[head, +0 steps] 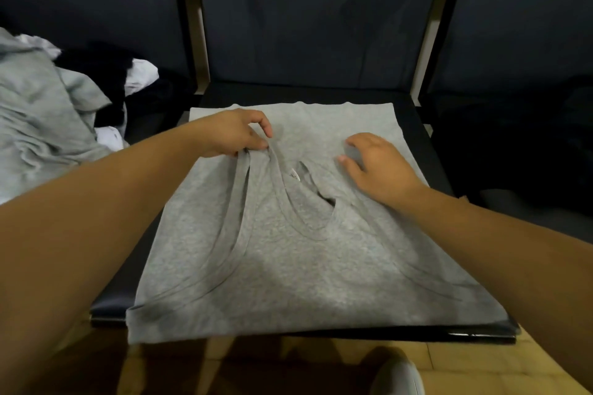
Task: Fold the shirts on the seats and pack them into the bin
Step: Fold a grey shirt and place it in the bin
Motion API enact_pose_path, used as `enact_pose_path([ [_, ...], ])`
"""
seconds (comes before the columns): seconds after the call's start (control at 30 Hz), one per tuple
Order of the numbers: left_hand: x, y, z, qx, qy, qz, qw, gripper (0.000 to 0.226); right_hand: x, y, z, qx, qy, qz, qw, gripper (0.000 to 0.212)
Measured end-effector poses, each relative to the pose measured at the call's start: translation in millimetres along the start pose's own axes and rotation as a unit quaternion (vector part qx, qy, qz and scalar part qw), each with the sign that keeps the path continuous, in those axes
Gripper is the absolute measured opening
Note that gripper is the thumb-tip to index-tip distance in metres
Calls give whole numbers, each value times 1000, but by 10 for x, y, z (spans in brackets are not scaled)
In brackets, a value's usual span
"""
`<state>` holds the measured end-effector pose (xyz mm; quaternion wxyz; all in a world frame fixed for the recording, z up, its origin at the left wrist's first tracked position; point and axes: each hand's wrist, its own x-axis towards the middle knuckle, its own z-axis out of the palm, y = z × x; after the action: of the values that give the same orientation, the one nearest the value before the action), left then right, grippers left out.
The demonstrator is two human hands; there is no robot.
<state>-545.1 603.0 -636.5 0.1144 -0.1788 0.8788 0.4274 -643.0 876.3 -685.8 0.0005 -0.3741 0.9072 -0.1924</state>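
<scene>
At the far left a loose pile of clothes [38,112], gray, white and black, lies heaped on the neighbouring seat, unfolded. The left forearm reaches in from the lower left across the edge of the middle seat [426,151]. The left hand [231,135] is knuckles up, its thumb and fingertips pinched together on the end of one shoulder strap [240,176] of the gray shirt [288,266]. That shirt, a sleeveless one, lies spread flat on the dark cushion with its top part turned over onto the body, so the straps and neckline sit in the middle. Its near edge hangs a little over the front of the seat. A small white label [294,175] shows inside the neckline between the two hands. The right hand [378,167] comes in from the lower right and rests on the shirt's other shoulder part. Its fingers are curled down, with a bit of gray cloth caught between thumb and fingers. Behind stands the dark seat back [321,9], and another dark seat lies in shadow to the right. Below, a light shoe [398,375] stands on the wooden floor [465,362].
</scene>
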Motion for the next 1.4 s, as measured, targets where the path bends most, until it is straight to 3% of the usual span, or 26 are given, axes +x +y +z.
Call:
enact_pose_path([
  [0.1,-22,-46,97,-35,72,-7,997,17,95,-153,-11,77,10,29,997,44],
  [0.27,-79,-63,212,7,142,14,990,11,219,-361,-20,89,-78,18,993,25],
  [0.37,-123,-62,241,15,141,13,990,9,229,-359,-19,96,-69,34,992,7],
  [0.47,-153,-90,229,3,145,10,989,10,238,-336,-112,150,-52,75,985,17],
  [0.6,-143,-170,233,-121,178,1,977,11,299,-261,-230,284,41,165,944,16],
  [0.73,-116,-235,334,-51,244,28,968,9,357,-178,-120,230,36,164,959,11],
  [0.87,-79,-349,402,62,243,72,965,11,368,-150,15,154,23,134,979,9],
  [0.97,-54,-373,248,37,232,60,970,25,463,-86,-70,122,45,121,984,10],
  [1.07,56,-376,-36,67,278,46,957,33,675,105,-258,78,73,125,986,23],
  [1.17,245,-447,-311,144,280,-5,949,47,926,285,-357,46,71,132,988,34],
  [1.3,490,-538,-416,170,208,-124,955,67,1135,500,-289,43,16,168,985,50],
  [1.4,615,-585,-356,196,193,-130,953,68,1161,697,-98,-47,-47,156,985,53],
])
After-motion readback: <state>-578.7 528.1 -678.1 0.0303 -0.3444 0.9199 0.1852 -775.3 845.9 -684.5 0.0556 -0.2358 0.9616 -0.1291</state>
